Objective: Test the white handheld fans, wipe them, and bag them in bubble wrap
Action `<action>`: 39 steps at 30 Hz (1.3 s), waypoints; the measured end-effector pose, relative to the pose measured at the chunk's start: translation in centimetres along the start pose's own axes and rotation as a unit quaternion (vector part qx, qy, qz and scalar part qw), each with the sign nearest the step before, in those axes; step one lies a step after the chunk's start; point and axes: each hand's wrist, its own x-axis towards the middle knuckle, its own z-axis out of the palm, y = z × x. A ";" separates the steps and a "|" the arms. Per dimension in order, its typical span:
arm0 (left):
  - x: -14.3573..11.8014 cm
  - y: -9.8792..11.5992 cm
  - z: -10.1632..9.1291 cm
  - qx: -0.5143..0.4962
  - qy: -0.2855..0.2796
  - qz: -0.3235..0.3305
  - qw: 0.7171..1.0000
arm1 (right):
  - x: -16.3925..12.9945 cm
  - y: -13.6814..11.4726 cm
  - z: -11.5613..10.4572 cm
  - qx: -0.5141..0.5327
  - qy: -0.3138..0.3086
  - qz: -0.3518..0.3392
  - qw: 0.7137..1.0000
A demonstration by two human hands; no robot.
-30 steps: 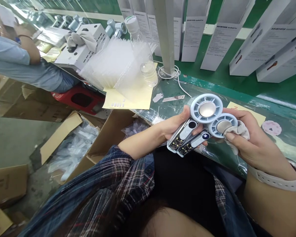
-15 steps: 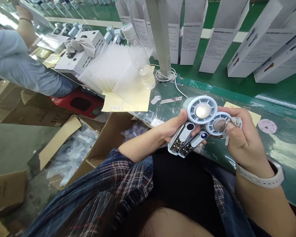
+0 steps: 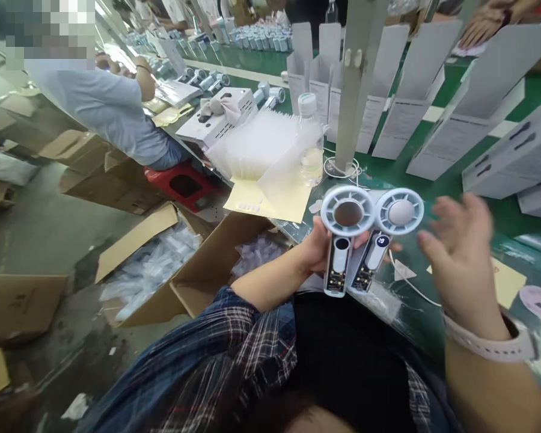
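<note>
Pale blue-white plastic forms two handheld fans (image 3: 358, 231) at the centre of the frame, each a ribbed ring around a smooth round disc, with a slim flat handle showing a dark button and a bared circuit strip at the foot. They lie side by side, handles gripped together in the left hand (image 3: 318, 249). Just right of them, the right hand (image 3: 460, 258) is blurred, fingers spread, holding nothing, a white band on its wrist. Above, a clear plastic bottle (image 3: 310, 150) stands beside a frosted stack of bags (image 3: 261, 144) on yellow paper (image 3: 270, 204).
</note>
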 end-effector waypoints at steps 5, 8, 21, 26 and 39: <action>-0.1 2.4 -0.3 0.251 -0.136 0.018 0.958 | -5.5 -0.5 0.0 0.135 -0.139 0.146 0.970; 1.2 2.1 -0.7 0.223 -0.092 0.051 0.969 | -6.8 -0.9 -2.4 0.092 -0.101 0.150 0.979; 2.0 -3.3 4.2 0.062 -0.111 0.004 0.992 | -8.6 -0.4 -4.6 0.194 0.083 0.130 0.969; 1.9 -2.7 3.3 0.098 -0.120 0.005 0.988 | -8.8 0.1 -4.5 0.193 0.078 0.120 0.971; 1.5 -2.4 1.9 0.090 -0.148 -0.021 0.985 | -8.4 1.8 -3.6 0.172 0.023 0.125 0.977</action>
